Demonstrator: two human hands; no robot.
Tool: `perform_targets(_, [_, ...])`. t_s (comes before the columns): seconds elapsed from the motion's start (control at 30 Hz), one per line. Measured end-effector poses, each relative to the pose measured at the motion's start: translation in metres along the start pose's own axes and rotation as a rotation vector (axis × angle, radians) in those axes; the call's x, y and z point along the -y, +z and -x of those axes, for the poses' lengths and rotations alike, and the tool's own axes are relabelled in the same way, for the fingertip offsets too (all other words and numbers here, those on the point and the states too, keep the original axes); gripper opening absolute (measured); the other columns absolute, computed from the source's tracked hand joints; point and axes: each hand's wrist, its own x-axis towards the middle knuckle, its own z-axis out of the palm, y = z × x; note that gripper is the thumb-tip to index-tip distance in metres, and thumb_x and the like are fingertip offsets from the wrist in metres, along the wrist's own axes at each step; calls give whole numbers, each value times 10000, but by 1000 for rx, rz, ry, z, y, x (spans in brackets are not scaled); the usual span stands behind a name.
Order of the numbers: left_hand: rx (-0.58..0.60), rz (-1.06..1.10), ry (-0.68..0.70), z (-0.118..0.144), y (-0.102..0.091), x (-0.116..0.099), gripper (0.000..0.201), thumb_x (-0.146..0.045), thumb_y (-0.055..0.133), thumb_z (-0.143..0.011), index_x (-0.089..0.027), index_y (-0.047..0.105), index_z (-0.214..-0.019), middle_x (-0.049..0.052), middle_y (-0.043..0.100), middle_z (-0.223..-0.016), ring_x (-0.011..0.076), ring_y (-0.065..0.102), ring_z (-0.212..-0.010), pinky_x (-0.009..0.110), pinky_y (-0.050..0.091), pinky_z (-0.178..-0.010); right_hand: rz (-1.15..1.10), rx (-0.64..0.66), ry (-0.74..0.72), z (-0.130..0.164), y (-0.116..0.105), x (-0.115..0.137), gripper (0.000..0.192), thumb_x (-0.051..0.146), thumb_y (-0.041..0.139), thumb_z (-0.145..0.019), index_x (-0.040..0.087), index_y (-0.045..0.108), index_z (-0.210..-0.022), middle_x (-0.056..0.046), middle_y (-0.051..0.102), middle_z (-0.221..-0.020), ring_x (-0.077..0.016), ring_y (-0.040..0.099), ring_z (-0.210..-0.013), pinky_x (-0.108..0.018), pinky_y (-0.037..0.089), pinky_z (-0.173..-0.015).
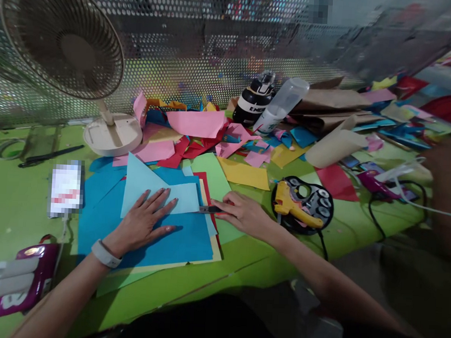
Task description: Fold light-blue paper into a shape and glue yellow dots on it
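Note:
My left hand (147,220) lies flat with fingers spread on a folded light blue paper sheet (182,194), pressing it onto a larger blue sheet (184,237). The light blue sheet has a pointed flap at its left. My right hand (242,212) is closed around the red and black handles of a small pair of scissors (205,209). Their dark blades point left and meet the right edge of the light blue sheet. How far the blades are apart is too small to tell. Red and cream sheets show beneath the blue one, and a light green sheet (210,170) lies behind.
A yellow glue gun (295,205) rests in a black tray right of my right hand. A fan (112,133), a phone (66,188) and a purple power strip (28,280) stand left. Paper scraps (197,123), a black bottle (251,104) and a clear bottle (281,106) line the back.

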Motion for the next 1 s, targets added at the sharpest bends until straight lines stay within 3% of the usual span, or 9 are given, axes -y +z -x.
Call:
perform_targets(0.3, [8,-3,3,0,-2,-1,683,-624,339,-938,-279,240,-1520,66,205,-1600,255,192,-1470,489,135,-1192,-25,-34,-31,-4,4,6,372,365,496,-973,229,598,-1303,-76,587,-901,-169,552,-775,-261,469,-614])
perform_targets(1.0, [9,-27,7,3,1,0,713,-631,316,-941,-275,151,-1537,64,186,-1606,252,169,-1475,488,123,-1192,8,-41,-29,-16,7,34,337,332,554,-943,136,657,-1197,-104,609,-908,-204,583,-831,-304,513,-649])
